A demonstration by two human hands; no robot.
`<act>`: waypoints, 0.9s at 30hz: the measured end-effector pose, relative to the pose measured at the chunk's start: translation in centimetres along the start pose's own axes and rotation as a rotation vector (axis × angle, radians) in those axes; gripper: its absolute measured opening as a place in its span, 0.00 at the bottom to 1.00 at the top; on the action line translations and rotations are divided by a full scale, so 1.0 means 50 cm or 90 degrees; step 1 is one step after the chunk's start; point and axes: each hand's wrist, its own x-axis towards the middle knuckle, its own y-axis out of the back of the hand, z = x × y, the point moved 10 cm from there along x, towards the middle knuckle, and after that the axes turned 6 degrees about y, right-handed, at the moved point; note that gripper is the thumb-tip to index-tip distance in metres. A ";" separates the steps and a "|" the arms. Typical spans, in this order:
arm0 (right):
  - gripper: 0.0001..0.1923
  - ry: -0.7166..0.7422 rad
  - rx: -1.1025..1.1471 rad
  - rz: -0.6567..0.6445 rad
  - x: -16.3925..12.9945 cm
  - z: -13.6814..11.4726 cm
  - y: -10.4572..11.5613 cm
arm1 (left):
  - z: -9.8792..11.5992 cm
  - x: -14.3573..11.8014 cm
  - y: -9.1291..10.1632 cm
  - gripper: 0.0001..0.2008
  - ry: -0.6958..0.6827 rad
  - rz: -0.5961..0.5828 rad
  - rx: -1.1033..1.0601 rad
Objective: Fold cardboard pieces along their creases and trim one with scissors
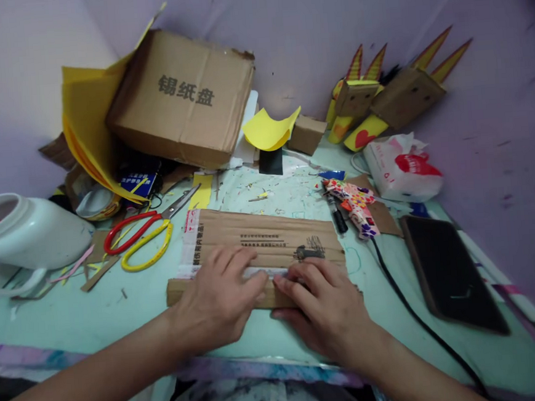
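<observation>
Pressing flat-fingered, the left hand [217, 300] and right hand [324, 304], both open, should keep even pressure along the corrugated cardboard sheet's [261, 241] near fold, sliding outward without buckling it.

Dim, purplish light; soft focus, edges warped, corners dark.

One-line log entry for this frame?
left hand: pressing cardboard sheet | right hand: pressing same | scissors: left of sheet
</observation>
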 end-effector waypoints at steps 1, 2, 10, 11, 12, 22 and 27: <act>0.14 0.014 -0.012 0.002 0.001 -0.005 0.000 | 0.014 -0.010 0.012 0.11 -0.056 0.042 0.009; 0.15 0.026 -0.022 0.001 0.002 -0.009 -0.001 | 0.025 -0.021 0.015 0.13 -0.100 0.061 0.018; 0.17 -0.018 -0.062 -0.027 0.023 0.010 -0.023 | 0.004 0.005 -0.022 0.09 -0.081 -0.028 0.063; 0.18 -0.031 -0.069 -0.039 0.029 0.017 -0.027 | -0.005 0.017 -0.026 0.08 -0.063 -0.061 0.051; 0.18 -0.047 -0.074 -0.054 0.036 0.026 -0.032 | -0.014 0.029 -0.029 0.07 -0.044 -0.093 0.043; 0.13 -0.118 -0.028 -0.182 0.059 0.082 -0.080 | -0.067 0.078 -0.069 0.07 0.063 -0.316 0.021; 0.13 -0.106 -0.028 -0.157 0.042 0.047 -0.047 | -0.038 0.043 -0.034 0.13 0.062 -0.230 -0.003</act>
